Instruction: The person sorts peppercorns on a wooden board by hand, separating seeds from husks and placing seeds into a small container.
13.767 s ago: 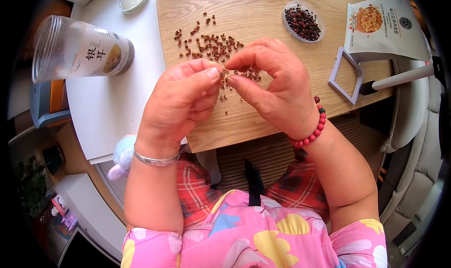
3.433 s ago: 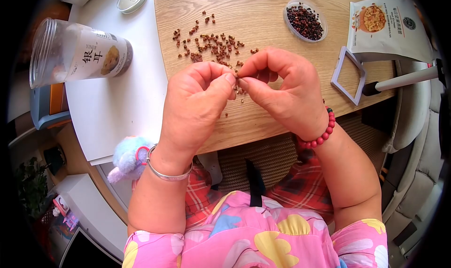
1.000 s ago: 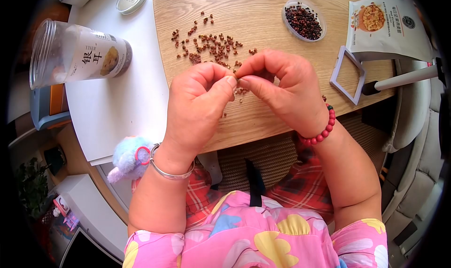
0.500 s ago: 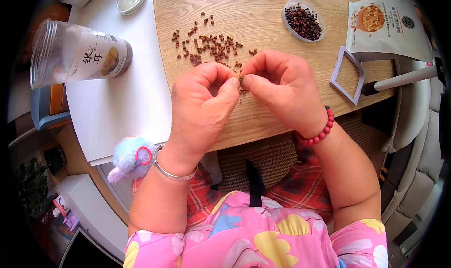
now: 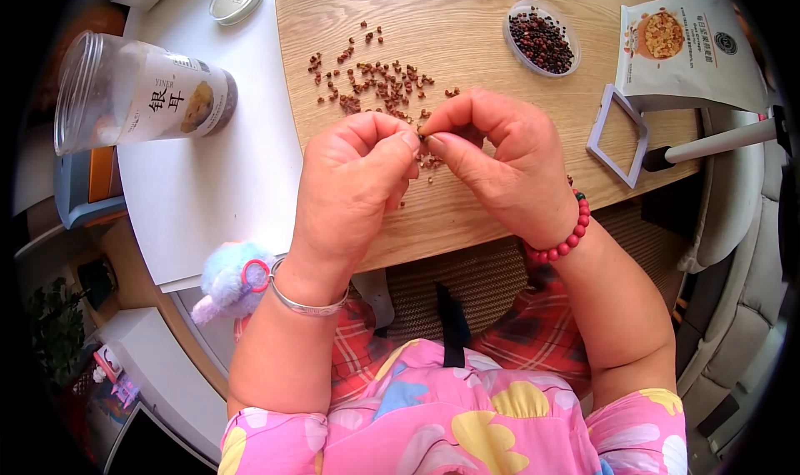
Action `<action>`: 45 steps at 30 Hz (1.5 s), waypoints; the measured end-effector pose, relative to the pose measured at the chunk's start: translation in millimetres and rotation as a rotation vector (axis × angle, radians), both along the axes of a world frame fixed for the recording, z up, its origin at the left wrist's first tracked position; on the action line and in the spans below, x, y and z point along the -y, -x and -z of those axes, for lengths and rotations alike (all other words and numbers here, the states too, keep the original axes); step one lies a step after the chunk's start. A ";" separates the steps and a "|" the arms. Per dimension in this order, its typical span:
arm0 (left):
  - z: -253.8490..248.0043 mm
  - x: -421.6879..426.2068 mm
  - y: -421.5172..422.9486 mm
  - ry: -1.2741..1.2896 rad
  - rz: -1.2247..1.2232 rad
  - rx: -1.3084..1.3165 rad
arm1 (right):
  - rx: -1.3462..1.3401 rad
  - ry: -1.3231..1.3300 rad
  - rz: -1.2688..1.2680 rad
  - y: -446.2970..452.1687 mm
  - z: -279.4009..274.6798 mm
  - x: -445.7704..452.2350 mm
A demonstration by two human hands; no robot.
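Note:
My left hand [image 5: 350,175] and my right hand [image 5: 500,154] meet above the wooden table, fingertips nearly touching. Between their thumbs and forefingers is a tiny dark peppercorn [image 5: 422,136], mostly covered by the fingertips. Both hands are closed in a pinch. Beyond them lies a loose scatter of reddish-brown Sichuan peppercorns [image 5: 387,83]. A few small bits [image 5: 429,162] rest on the wood just under the fingers. Farther back on the right, a round clear tub [image 5: 542,38] holds many dark red and black peppercorns.
On the left, a large clear plastic jar [image 5: 146,92] stands on a white surface [image 5: 208,192], near a round lid [image 5: 236,0]. A grey food pouch [image 5: 692,50], a pale diamond-shaped frame [image 5: 618,137] and a white pole [image 5: 721,142] are on the right. A fluffy toy [image 5: 233,279] hangs near my left wrist.
My left hand has turned slightly, its lower fingers now showing beneath the thumb. Both hands stay pinched together at about the same spot. The view has shifted a little.

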State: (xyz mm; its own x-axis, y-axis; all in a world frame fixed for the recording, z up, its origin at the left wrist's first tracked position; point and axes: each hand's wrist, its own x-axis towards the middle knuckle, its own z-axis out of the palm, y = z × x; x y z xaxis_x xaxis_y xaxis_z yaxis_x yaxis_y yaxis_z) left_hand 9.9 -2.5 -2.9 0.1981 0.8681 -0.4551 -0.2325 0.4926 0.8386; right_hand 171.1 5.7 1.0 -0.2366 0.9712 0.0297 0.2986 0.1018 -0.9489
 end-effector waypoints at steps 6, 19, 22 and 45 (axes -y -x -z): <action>-0.1 -0.1 0.5 0.000 -0.006 0.039 | -0.028 0.003 0.021 1.3 1.8 0.2; 3.7 2.4 -3.7 -0.106 0.009 -0.028 | -0.095 0.189 0.039 0.4 0.3 -2.0; 4.7 4.0 -6.6 -0.141 0.012 -0.037 | -0.039 0.167 0.057 1.0 -0.1 -1.0; -1.2 1.9 -4.1 0.070 -0.037 0.169 | -0.296 0.183 0.030 1.4 2.7 -0.9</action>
State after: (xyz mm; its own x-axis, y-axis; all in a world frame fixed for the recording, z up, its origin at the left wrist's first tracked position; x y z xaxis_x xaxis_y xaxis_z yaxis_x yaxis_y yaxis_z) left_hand 13.9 -4.4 -1.7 0.2450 0.8437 -0.4775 -0.3861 0.5367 0.7502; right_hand 169.7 6.7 -1.7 -0.2151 0.9731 -0.0821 0.0082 -0.0823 -0.9966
